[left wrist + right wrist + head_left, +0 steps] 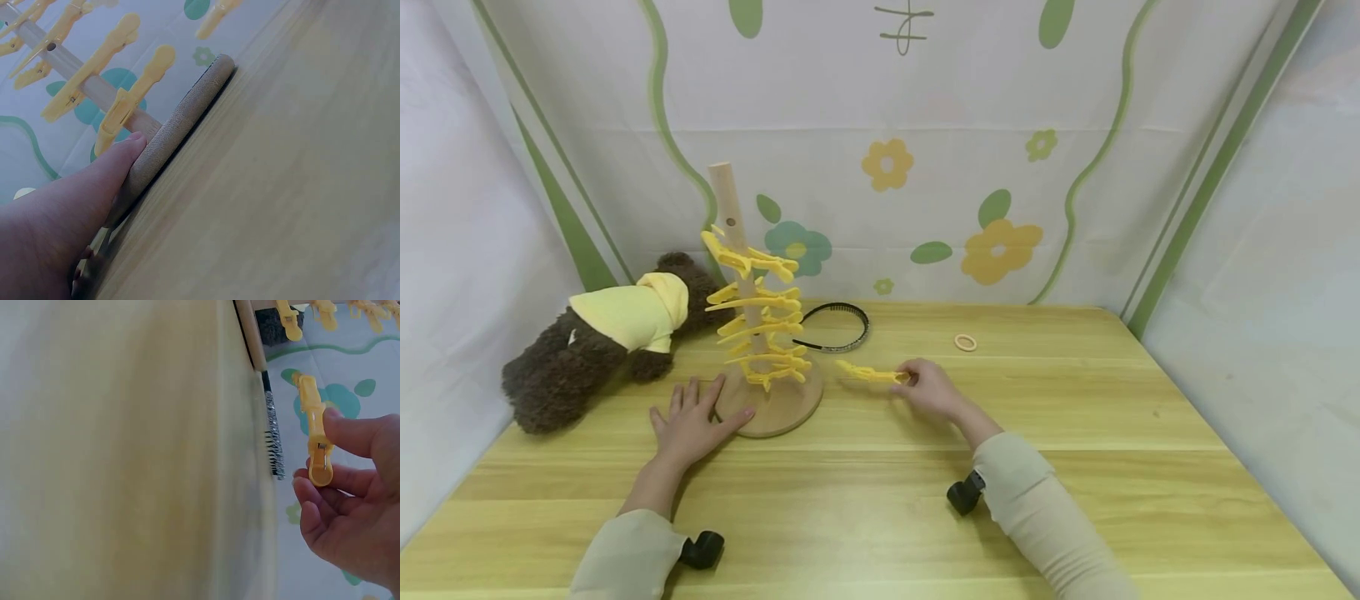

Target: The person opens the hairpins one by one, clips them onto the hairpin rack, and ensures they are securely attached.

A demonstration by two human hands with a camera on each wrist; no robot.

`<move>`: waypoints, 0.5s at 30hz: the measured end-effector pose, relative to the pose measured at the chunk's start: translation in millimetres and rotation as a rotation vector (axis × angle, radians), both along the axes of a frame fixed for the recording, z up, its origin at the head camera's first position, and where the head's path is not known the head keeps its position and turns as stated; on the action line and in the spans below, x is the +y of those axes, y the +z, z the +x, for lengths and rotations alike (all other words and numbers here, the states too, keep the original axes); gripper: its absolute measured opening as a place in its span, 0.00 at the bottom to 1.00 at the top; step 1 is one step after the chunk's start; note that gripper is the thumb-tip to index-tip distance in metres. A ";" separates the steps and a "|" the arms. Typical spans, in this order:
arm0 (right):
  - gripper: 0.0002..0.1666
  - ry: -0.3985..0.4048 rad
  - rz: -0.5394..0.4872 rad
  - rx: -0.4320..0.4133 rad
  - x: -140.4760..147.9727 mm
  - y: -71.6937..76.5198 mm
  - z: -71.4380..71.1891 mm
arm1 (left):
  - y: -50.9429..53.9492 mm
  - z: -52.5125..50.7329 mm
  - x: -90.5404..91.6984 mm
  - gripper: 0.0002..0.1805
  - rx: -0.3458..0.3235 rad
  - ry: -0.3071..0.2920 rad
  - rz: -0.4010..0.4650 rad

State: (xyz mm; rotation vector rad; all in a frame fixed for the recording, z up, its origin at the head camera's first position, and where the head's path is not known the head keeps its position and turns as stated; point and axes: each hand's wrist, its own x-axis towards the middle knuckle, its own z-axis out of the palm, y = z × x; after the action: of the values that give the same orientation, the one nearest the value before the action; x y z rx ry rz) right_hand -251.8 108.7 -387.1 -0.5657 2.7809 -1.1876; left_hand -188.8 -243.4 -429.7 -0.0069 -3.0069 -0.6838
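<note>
A wooden post stand (724, 187) on a round base (782, 408) bears several yellow hair clips (763, 325), one above another along its post. My left hand (691, 425) lies with fingers spread at the base's left side. In the left wrist view, its thumb rests on the base (187, 109) near the post. To the right of the stand, my right hand (931, 390) pinches a yellow hair clip (868, 373) by one end, above the table. The right wrist view shows this clip (317, 428) between thumb and fingers, its spring visible.
A brown plush bear (576, 350) in a yellow hoodie lies left of the stand. Behind the stand is a black toothed headband (865, 325). A small light ring (966, 342) lies at the back right. A printed fabric wall (820, 100) rises along the table's back edge.
</note>
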 end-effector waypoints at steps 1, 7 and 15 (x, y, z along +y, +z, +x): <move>0.20 0.016 0.006 0.007 2.0 4.9 -1.0 | 0.0 0.1 0.1 0.50 0.000 -0.001 0.001; 0.21 0.110 0.071 0.056 15.2 39.6 -10.7 | 0.4 0.9 1.1 0.50 0.002 -0.005 0.010; 0.19 0.164 0.077 0.091 22.1 88.1 -25.7 | 1.3 1.2 0.6 0.50 -0.001 -0.005 0.013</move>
State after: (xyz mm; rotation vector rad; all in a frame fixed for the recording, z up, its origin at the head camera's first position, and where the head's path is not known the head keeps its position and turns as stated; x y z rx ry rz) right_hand -277.4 130.9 -299.0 -0.8408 2.7750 -1.0422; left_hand -187.5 -242.9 -428.5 -0.0137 -3.0043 -0.7046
